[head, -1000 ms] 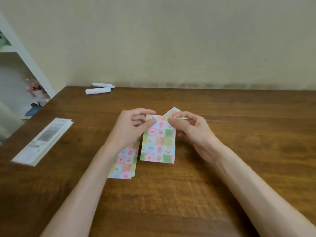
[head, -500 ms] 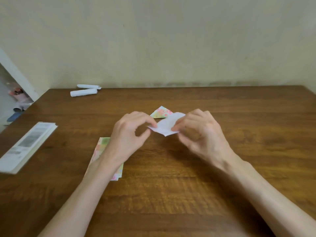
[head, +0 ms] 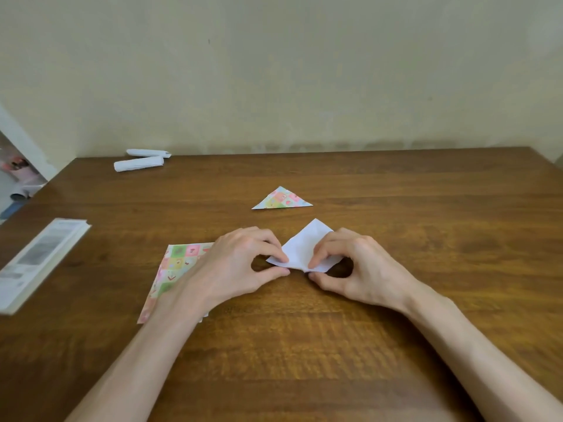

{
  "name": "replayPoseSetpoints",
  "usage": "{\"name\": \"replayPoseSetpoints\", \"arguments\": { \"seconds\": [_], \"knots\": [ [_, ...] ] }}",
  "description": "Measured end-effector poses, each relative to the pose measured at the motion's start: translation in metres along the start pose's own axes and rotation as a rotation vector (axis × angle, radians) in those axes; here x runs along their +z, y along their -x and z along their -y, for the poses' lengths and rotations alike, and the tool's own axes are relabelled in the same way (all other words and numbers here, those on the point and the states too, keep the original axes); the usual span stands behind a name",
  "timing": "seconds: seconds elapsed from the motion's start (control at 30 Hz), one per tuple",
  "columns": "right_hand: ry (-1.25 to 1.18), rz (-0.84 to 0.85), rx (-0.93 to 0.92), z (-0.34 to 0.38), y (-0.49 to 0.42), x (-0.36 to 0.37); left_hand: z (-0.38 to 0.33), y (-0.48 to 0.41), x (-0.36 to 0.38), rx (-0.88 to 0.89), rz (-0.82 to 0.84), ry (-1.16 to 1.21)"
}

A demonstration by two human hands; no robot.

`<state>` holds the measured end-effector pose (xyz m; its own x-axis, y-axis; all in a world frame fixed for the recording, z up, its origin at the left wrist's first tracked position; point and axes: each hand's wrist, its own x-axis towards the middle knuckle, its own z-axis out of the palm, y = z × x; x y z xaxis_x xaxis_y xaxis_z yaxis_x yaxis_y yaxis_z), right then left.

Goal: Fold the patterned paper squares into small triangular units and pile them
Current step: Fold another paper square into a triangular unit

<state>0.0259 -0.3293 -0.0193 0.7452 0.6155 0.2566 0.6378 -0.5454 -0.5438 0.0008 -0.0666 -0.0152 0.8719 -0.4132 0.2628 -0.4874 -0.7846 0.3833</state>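
Note:
Both hands pinch one paper square just above the wooden table, its white back facing me and its far corner raised. My left hand grips its left corner between thumb and fingers. My right hand grips its near edge the same way. A stack of patterned paper squares lies flat under my left wrist, partly hidden by it. One folded patterned triangle rests on the table beyond my hands.
Two rolled white paper tubes lie at the far left near the wall. A white booklet or packet sits along the table's left edge. A white shelf stands left of the table.
The sheet lay pattern-up on the table a second ago; both hands lifted it and turned its white side up. The view shifted, showing the folded triangle in full.

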Motion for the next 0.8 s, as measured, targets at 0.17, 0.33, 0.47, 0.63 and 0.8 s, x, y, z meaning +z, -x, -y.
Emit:
{"name": "replayPoseSetpoints", "arguments": {
  "seconds": [0.17,0.33,0.47,0.63,0.8],
  "knots": [
    [-0.027,-0.005,0.001,-0.002,0.002,-0.001,-0.004,0.000,-0.002,-0.048,0.055,0.081],
    [-0.108,-0.055,0.076,-0.002,0.000,0.000,-0.006,0.001,-0.003,-0.099,0.071,0.115],
    [-0.191,-0.082,0.157,-0.001,-0.007,0.006,-0.007,-0.002,-0.002,-0.178,0.064,0.084],
    [-0.168,-0.129,0.226,0.000,-0.012,0.013,-0.010,-0.002,0.000,-0.223,0.078,0.016],
    [-0.186,-0.159,0.279,-0.001,-0.015,0.016,-0.014,-0.005,-0.001,-0.245,0.093,-0.063]
  ]
}}
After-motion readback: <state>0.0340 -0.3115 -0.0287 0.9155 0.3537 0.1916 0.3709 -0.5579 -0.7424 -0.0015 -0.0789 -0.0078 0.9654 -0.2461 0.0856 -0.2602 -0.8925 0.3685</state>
